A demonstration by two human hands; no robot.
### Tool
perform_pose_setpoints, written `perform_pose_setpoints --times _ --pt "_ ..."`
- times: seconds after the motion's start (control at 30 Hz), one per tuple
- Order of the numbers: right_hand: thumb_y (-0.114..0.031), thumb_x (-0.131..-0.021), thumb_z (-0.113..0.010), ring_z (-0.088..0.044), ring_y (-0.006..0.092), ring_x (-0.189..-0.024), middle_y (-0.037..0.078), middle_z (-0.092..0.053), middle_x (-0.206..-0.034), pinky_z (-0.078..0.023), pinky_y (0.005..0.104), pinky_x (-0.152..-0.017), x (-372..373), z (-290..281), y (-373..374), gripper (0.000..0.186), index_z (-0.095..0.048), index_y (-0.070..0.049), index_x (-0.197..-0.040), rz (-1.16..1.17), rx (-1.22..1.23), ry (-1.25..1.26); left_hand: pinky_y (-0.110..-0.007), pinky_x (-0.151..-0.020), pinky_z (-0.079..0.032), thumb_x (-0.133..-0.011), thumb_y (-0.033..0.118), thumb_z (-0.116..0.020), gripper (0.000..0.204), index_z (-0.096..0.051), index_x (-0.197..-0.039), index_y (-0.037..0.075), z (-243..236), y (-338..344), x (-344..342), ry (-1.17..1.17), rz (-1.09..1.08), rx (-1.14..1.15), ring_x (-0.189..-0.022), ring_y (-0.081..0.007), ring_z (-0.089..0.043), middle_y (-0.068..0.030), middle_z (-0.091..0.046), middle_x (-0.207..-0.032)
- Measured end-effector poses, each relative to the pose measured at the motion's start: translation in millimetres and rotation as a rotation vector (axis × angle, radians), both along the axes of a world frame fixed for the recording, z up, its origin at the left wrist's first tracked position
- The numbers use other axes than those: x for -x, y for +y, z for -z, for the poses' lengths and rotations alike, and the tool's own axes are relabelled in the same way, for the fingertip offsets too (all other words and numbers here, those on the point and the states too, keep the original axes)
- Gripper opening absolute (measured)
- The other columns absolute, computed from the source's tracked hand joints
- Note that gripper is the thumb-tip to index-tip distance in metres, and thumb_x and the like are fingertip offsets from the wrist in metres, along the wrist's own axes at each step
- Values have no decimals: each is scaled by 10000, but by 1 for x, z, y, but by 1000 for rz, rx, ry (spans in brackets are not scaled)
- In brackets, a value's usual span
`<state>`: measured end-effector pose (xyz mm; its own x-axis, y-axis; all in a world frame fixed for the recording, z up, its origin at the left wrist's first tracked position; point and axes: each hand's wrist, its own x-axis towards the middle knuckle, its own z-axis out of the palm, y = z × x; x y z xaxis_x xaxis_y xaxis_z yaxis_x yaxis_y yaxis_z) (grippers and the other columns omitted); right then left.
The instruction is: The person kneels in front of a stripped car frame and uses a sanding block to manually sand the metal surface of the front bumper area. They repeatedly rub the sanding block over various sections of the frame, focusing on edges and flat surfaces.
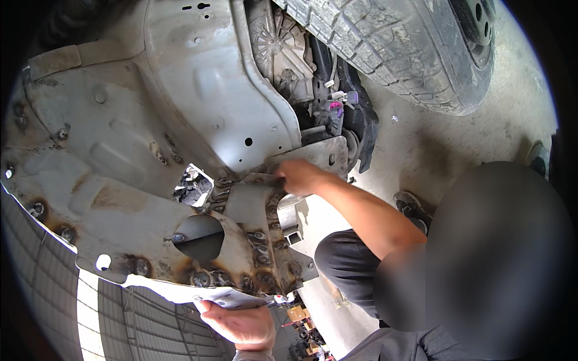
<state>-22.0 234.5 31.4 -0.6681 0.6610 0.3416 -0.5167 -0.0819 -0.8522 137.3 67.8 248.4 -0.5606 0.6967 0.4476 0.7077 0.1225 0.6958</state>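
A large, worn grey metal floor panel [120, 162] fills the left and middle, tilted, with holes, rust stains and burnt weld spots along its near edge. My left hand [241, 325] comes up from the lower edge and is closed on the panel's near rim, thumb against it. The tips of the other fingers are hidden. My right hand is not in view. Across from me, a co-worker's bare arm [349, 207] reaches in from the right. That co-worker's hand [298, 177] touches the panel's right side beside a bracket [313, 156].
A big tyre [391, 54] stands at the top right over a concrete floor [403, 126]. Next to it are a grey casting [283, 54] and connectors [343, 99]. The co-worker crouches at the right, a dark-trousered knee [343, 259] near the panel. Boxes [295, 314] lie below.
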Motion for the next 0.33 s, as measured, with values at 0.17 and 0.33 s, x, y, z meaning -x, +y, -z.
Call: perform_pose_setpoints --times 0.17,0.33 --pt "-4 -790 -586 -637 387 -1002 215 -683 -1053 -507 406 -889 -6 -21 -2 396 -692 -97 -1161 146 143 127 -451 -1123 -293 -966 530 -470 629 -448 -1403 77 9 4 6 39 31 -63 -1318 -276 -405 -100 -427 -1450" --pt "13 -772 -561 -610 292 -1166 178 -681 -1157 -451 365 -1030 29 74 -27 423 -720 -114 -1143 28 57 -126 -449 -1139 -274 -946 568 -487 680 -422 -1428 95 0 -1 9 -29 16 18 -1336 -276 -389 -86 -401 -1476"
